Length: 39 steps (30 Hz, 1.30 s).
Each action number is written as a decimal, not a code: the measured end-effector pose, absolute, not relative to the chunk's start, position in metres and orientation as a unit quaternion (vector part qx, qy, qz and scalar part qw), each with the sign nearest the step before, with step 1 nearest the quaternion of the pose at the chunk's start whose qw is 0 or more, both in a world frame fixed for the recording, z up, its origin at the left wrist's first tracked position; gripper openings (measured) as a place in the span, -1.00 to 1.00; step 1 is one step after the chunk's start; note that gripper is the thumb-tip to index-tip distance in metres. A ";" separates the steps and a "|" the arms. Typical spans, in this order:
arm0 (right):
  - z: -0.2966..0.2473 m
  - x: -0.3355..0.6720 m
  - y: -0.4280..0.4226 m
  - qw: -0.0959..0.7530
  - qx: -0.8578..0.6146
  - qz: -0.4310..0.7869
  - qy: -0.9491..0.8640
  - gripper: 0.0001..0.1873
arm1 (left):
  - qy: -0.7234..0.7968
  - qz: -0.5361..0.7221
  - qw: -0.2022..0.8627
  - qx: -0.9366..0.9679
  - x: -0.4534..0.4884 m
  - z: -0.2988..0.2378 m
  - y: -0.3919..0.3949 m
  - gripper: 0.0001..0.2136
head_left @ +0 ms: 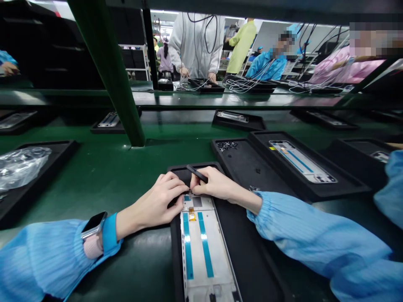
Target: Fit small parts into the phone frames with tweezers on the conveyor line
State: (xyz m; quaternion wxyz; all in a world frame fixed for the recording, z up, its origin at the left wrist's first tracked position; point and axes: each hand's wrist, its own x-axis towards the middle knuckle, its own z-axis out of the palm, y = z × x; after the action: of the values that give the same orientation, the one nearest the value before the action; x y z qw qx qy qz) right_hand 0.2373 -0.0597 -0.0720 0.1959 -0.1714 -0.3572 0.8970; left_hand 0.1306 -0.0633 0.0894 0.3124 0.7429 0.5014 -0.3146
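Observation:
A white phone frame (pixel 204 247) with two blue strips lies in a black tray (pixel 252 268) in front of me. My left hand (pixel 157 203) rests on the frame's top left corner, fingers curled and pressed together on it. My right hand (pixel 214 184) is closed round black tweezers (pixel 197 173), their tip down at the top edge of the frame. Both hands meet at that top end. A watch (pixel 93 224) sits on my left wrist.
A black tray (pixel 242 161) to the right holds several small dark parts (pixel 226 145). Beside it, another tray carries a second phone frame (pixel 302 161). A plastic bag (pixel 19 165) lies in a tray at the left. A green post (pixel 110 75) rises ahead. People work across the belt.

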 end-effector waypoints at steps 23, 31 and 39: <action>-0.075 0.239 -0.080 0.390 -0.188 0.853 -0.290 -0.80 | 0.480 -0.292 0.300 0.771 0.124 0.090 -0.062 -0.80; -0.071 0.241 -0.078 0.408 -0.201 0.828 -0.329 -0.87 | 0.484 -0.304 0.300 0.764 0.122 0.089 -0.063 -0.80; -0.070 0.242 -0.079 0.464 -0.215 0.746 -0.426 -0.87 | 0.481 -0.306 0.298 0.765 0.122 0.087 -0.064 -0.79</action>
State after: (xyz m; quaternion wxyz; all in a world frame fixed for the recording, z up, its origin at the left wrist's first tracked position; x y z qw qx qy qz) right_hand 0.2419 -0.0794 -0.0704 0.4638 -0.2154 -0.4262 0.7462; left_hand 0.1222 -0.0637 0.0869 0.2984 0.7652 0.4814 -0.3061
